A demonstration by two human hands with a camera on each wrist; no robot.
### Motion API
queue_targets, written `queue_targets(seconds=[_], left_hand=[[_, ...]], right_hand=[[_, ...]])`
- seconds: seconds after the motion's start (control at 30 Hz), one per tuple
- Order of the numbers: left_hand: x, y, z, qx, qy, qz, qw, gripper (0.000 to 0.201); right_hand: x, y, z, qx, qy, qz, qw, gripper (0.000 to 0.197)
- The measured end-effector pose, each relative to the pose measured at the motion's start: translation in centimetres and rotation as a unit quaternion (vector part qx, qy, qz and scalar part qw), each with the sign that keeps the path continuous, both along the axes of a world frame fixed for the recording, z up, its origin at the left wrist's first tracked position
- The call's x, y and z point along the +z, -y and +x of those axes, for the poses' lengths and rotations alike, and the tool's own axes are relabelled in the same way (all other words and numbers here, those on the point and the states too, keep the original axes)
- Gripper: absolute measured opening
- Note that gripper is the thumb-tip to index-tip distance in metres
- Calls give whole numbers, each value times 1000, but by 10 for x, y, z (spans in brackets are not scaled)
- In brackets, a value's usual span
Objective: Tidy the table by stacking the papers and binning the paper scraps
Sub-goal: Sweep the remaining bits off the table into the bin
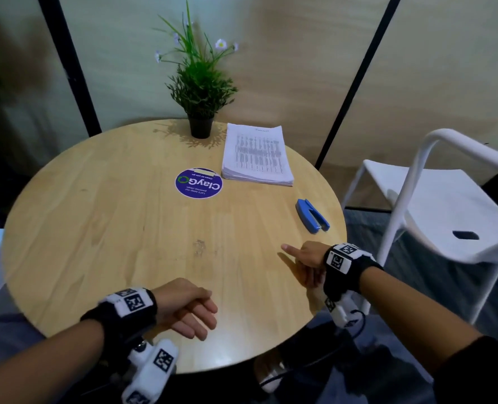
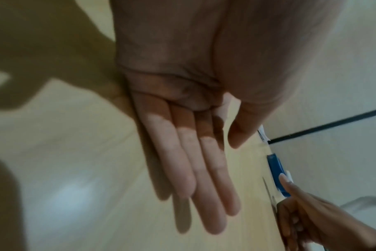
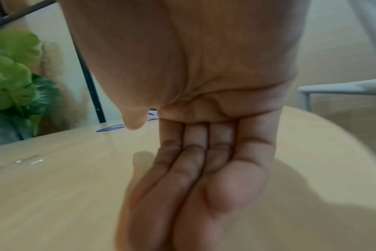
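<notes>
A neat stack of printed papers (image 1: 258, 154) lies at the back right of the round wooden table (image 1: 110, 228). No loose scraps show on the tabletop. My left hand (image 1: 195, 313) hovers over the table's near edge, and in the left wrist view the left hand (image 2: 204, 169) has straight fingers and holds nothing. My right hand (image 1: 300, 263) is at the table's right edge, thumb sticking out and fingers pointing down. Its fingers (image 3: 193, 169) lie straight and together in the right wrist view, empty.
A blue stapler (image 1: 312, 215) lies near the right edge, just beyond my right hand. A round purple sticker (image 1: 198, 182) sits mid-table and a potted plant (image 1: 201, 126) at the back. A white chair (image 1: 446, 205) stands close on the right.
</notes>
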State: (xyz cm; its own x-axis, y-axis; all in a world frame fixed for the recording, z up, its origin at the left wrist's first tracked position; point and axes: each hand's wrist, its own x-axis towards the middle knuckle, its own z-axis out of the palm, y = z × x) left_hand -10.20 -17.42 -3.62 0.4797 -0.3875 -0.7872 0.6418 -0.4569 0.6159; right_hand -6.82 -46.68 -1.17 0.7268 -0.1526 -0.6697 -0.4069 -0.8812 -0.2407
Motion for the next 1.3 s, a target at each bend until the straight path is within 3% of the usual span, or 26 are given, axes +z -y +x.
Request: queue_targets(seconds=[0.17, 0.3, 0.43, 0.5, 0.57, 0.63, 0.7, 0.77, 0.83, 0.9, 0.97, 1.03, 1.1, 1.2, 1.3], left_hand=[[1, 10, 23, 52, 4, -16, 998, 33], [1, 19, 41, 95, 32, -20, 995, 30], [2, 19, 55, 189, 115, -38, 974, 14], [5, 10, 60, 228, 148, -68, 960, 12], [10, -5, 63, 241, 180, -79, 950, 16], [14, -23, 67, 234, 211, -58, 947, 18], [17, -37, 72, 240, 233, -38, 942, 17], [16, -47, 76, 245, 241, -26, 939, 17], [14, -50, 80, 235, 249, -14, 939, 17], [11, -52, 84, 188, 279, 32, 941, 15], [7, -53, 86, 105, 334, 110, 930, 12], [4, -53, 86, -11, 393, 204, 897, 24], [1, -50, 84, -128, 427, 276, 852, 51], [-2, -43, 82, -244, 401, 345, 813, 75], [-2, -37, 83, -296, 359, 358, 809, 80]], right_hand=[[-9, -61, 26, 34, -25, 47, 998, 84], [-19, -112, 48, 91, 19, 53, 994, 78], [-9, -129, 60, 129, 128, 69, 981, 46], [-1, -113, 67, 124, 215, 34, 968, 30], [3, -83, 74, 106, 278, -61, 953, 29], [3, -46, 80, 91, 283, -197, 934, 38], [0, -13, 80, 44, 261, -273, 925, 39], [-3, 15, 79, 2, 234, -271, 934, 39], [-3, 34, 80, -17, 208, -206, 956, 49], [3, 45, 81, -51, 216, -129, 967, 63], [12, 54, 82, -114, 273, -67, 953, 68], [23, 63, 81, -174, 335, -29, 925, 60], [32, 73, 80, -220, 366, -13, 904, 55], [31, 83, 75, -232, 351, -34, 907, 55], [16, 79, 70, -171, 300, -77, 935, 55]])
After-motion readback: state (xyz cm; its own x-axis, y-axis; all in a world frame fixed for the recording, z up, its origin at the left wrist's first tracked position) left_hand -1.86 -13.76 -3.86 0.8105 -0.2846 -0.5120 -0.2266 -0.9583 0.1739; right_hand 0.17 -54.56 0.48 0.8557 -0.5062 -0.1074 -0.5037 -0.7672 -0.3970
